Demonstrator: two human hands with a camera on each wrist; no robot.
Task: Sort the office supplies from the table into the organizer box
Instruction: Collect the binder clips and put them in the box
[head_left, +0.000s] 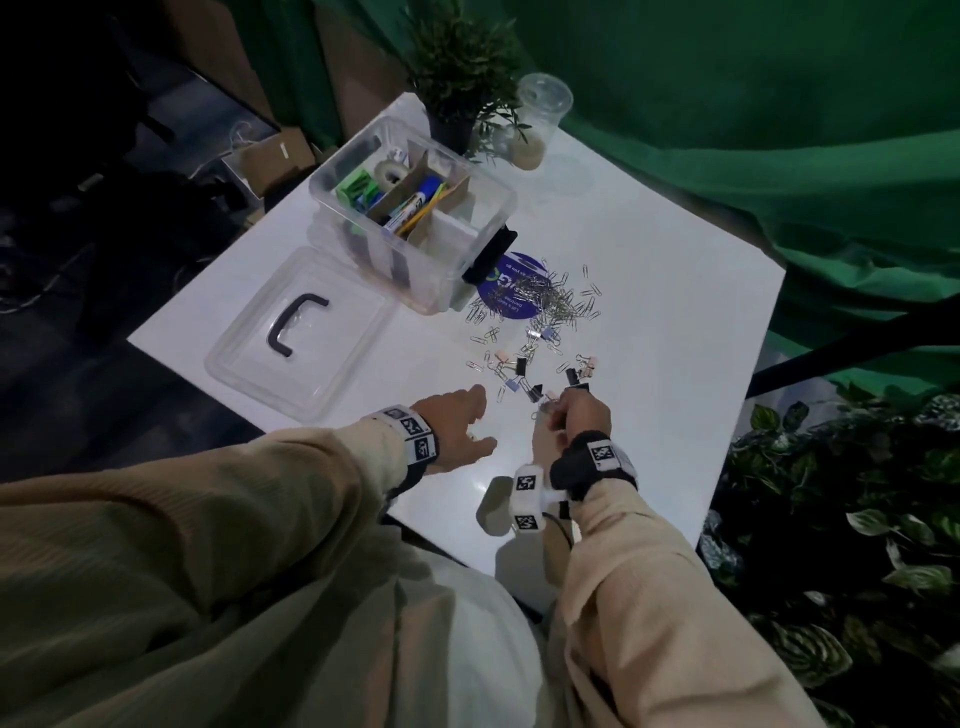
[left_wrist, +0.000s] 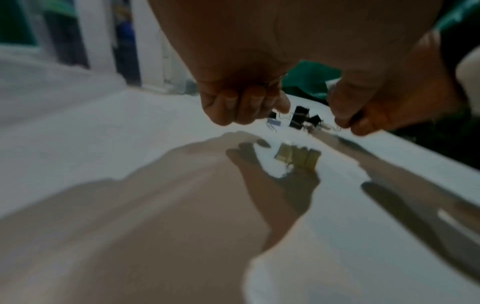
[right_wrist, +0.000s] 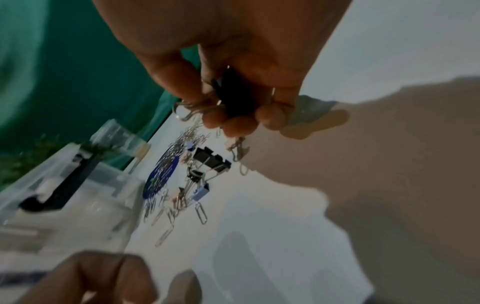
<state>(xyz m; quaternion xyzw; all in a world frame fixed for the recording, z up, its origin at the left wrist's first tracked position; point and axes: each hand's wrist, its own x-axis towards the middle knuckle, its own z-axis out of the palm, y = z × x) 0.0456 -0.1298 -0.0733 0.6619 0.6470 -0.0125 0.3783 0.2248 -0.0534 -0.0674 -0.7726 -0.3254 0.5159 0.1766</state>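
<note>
My right hand (head_left: 558, 408) hovers low over the near middle of the white table (head_left: 649, 322) and grips a bunch of binder clips; a black binder clip (right_wrist: 236, 96) and wire handles show between its fingers (right_wrist: 271, 118). My left hand (head_left: 485, 421) hangs just to its left, fingers loosely curled and holding nothing. More binder clips (head_left: 519, 364) lie scattered just beyond both hands. Farther on, a heap of paper clips (head_left: 550, 296) covers a round blue card (head_left: 511, 283). The clear organizer box (head_left: 441, 280) stands open at the back left, holding markers and tape.
The box's clear lid (head_left: 296, 332) with a black handle lies left of the box. A potted plant (head_left: 457, 78) and a plastic cup (head_left: 540, 119) stand at the far corner. Green cloth hangs behind, and leafy plants crowd the table's right edge.
</note>
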